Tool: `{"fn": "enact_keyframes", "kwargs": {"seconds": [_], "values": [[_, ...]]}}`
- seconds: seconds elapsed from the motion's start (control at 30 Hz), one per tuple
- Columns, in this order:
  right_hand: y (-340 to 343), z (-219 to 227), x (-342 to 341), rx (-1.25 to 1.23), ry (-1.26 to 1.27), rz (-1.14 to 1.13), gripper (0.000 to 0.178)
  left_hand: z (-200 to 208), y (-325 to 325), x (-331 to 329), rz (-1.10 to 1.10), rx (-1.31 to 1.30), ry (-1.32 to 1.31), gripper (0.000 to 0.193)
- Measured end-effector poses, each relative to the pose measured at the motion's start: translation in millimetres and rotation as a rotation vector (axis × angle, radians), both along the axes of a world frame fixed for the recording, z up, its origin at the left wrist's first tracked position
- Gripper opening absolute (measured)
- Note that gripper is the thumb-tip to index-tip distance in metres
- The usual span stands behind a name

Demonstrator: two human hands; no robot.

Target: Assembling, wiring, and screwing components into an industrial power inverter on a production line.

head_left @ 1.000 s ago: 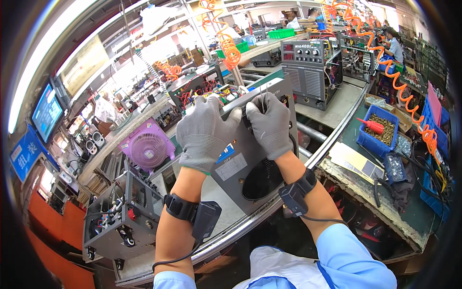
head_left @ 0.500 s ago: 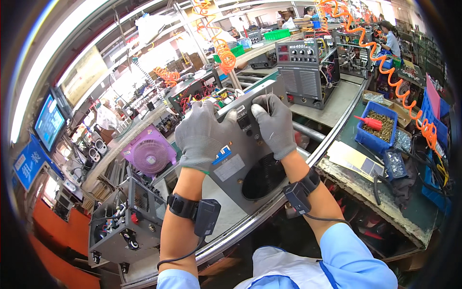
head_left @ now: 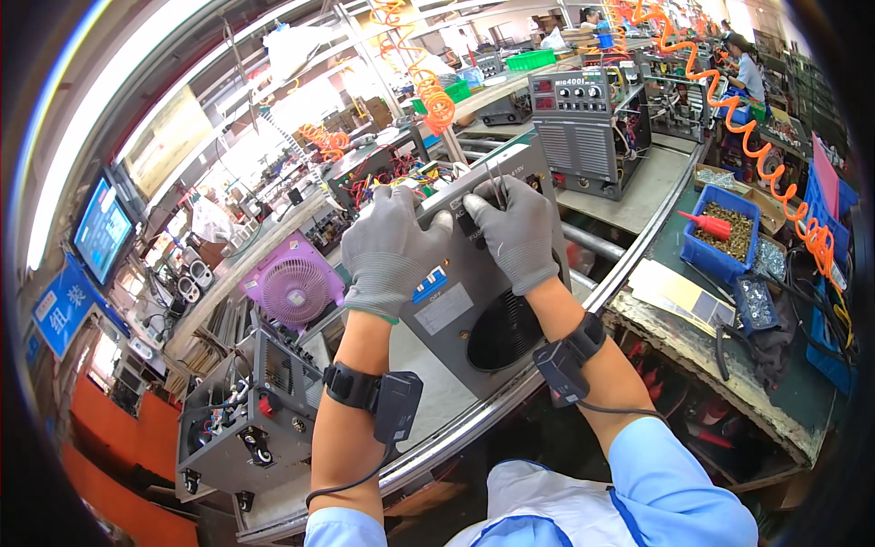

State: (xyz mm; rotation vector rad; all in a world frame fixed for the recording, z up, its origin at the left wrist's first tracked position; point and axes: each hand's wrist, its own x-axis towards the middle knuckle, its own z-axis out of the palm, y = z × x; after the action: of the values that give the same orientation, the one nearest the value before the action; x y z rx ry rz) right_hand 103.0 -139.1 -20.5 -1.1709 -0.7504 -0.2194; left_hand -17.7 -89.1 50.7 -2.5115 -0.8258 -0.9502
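Observation:
A grey metal welding-machine panel (head_left: 456, 337) stands tilted in front of me, with a blue-and-white switch (head_left: 428, 284), a pale label and a round black fan grille (head_left: 504, 333). My gloved left hand (head_left: 392, 246) wraps over its top edge, thumb on the front face, fingers partly hidden behind. Beside a black socket on the panel, my gloved right hand (head_left: 518, 230) is closed, thumb and fingers pinched together. Thin strands stick up by its fingertips; what it holds is hidden. Coloured wires (head_left: 415, 178) show behind the panel.
Another welding machine (head_left: 579, 132) stands further along the roller line. At right, a bench carries a blue bin of brass parts (head_left: 725, 232) with a red nozzle bottle (head_left: 706, 224). A purple fan (head_left: 293, 281) and an uncovered machine (head_left: 241, 424) are at left. Orange coiled hoses (head_left: 437, 105) hang overhead.
The view has shifted slightly, so the scene sits a little further right. My left hand keeps its hold; my right fingers have shifted slightly near the socket, still pinched.

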Motion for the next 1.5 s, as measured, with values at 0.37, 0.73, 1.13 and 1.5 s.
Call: {"fn": "enact_keyframes", "kwargs": {"seconds": [0.37, 0.73, 1.13, 1.5], "values": [[4, 4, -1, -0.063, -0.03, 0.009, 0.008, 2, 0, -1, 0.038, -0.019, 0.032, 0.037], [-10, 6, -12, 0.102, 0.076, 0.21, 0.008, 1, 0, -1, -0.016, -0.041, -0.041, 0.04], [8, -1, 3, 0.058, -0.013, 0.071, 0.01, 0, 1, 5, 0.002, -0.057, -0.068, 0.044], [5, 5, -1, -0.008, -0.018, 0.051, 0.008, 1, 2, 3, 0.005, -0.056, -0.063, 0.042]]}}
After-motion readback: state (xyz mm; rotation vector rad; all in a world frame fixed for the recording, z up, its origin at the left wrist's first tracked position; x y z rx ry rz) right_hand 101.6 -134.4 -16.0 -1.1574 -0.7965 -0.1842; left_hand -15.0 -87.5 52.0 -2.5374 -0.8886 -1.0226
